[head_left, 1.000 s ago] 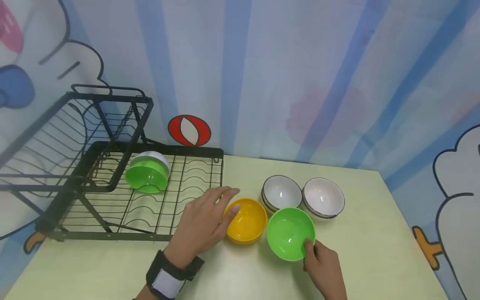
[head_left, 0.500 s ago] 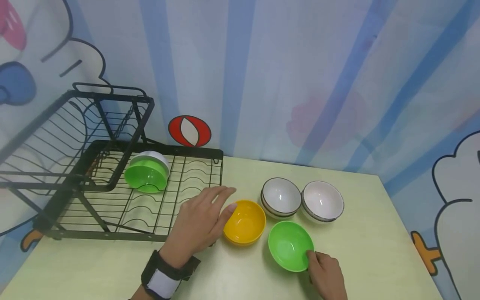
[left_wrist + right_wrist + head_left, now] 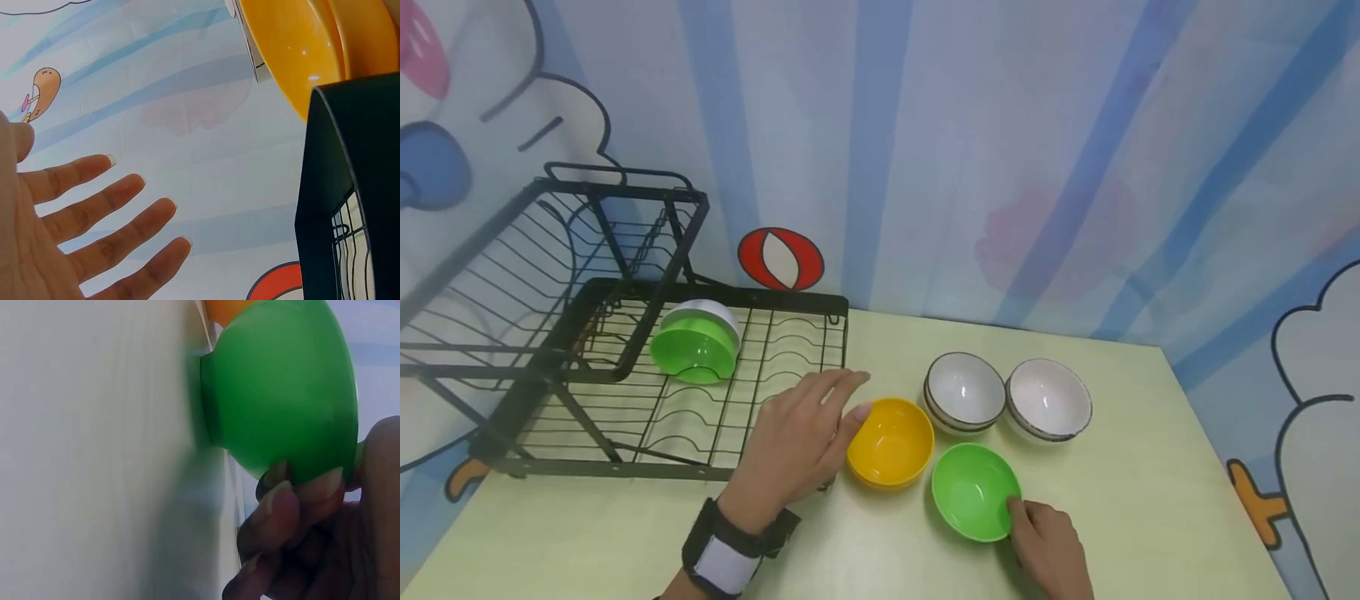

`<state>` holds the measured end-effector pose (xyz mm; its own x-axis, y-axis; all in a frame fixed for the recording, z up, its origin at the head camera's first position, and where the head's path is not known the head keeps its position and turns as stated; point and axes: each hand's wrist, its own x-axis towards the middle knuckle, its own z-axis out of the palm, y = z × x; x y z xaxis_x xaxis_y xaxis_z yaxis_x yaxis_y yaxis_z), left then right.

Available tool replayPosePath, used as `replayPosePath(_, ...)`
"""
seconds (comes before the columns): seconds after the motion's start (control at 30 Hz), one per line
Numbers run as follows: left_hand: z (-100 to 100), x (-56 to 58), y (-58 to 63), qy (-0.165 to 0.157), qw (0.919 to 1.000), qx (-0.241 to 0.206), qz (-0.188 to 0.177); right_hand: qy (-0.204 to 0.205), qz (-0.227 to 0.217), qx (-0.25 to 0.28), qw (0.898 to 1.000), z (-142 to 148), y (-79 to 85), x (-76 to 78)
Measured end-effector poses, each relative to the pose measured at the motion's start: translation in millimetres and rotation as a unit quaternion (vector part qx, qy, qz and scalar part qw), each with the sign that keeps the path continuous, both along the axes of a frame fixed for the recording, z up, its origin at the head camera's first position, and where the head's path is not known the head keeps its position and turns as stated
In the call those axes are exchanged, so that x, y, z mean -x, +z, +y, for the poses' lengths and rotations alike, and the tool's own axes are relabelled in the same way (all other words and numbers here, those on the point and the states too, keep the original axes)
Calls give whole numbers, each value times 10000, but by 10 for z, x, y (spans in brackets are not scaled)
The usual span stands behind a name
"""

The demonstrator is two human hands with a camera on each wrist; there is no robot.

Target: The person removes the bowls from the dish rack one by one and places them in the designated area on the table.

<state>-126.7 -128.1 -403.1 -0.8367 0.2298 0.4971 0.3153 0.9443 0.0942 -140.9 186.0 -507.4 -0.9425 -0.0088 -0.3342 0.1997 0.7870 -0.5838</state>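
My right hand [image 3: 1051, 546] pinches the near right rim of a green bowl [image 3: 974, 492], thumb inside and fingers beneath. In the right wrist view the green bowl [image 3: 281, 394] has its foot right at the tabletop. To its left sits a yellow bowl [image 3: 891, 444], stacked on another; the left wrist view shows two yellow rims [image 3: 294, 44]. My left hand [image 3: 797, 442] hovers beside the yellow bowls, over the rack's right front corner. Its fingers [image 3: 112, 250] are spread and nearly straight, holding nothing.
Behind the green bowl stand two stacks of white bowls, one dark-rimmed [image 3: 964, 392] and one speckled-rimmed [image 3: 1048, 400]. A black two-tier dish rack [image 3: 625, 471] fills the left; a green bowl [image 3: 692, 350] and a white bowl [image 3: 703, 308] lean in it. A printed curtain [image 3: 925, 167] hangs behind.
The right hand has brought the green bowl down and toward the person, away from the white bowls, and it now sits level beside the yellow bowls. The left hand has barely moved.
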Motion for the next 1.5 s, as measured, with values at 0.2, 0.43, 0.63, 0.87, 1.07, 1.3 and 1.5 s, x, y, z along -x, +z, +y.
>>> replayPosePath(0.2,12,14,38,-162,9998,-112,8,-187,38,-77,9998,44,53,-90)
replayPosePath(0.43,-102,17,195,-233,9991,-339,48,-78,119,-69,9999,-57,244,7)
replayPosePath(0.63,-315,-53,382,170,9983,-535,165,41,548,-66,9985,-271,419,290)
replayPosePath(0.87,-458,-102,482,481,9964,-684,123,-11,752,-64,9971,-410,542,454)
replayPosePath(1.07,-546,-56,489,535,9960,-657,287,-187,1112,-194,9934,-415,588,484)
replayPosePath(1.3,-753,-14,447,962,9913,-877,-183,-452,1613,187,9857,-410,641,435)
replayPosePath(1.5,-1062,32,420,1407,9815,-1252,-351,-445,2124,487,9750,-461,728,427)
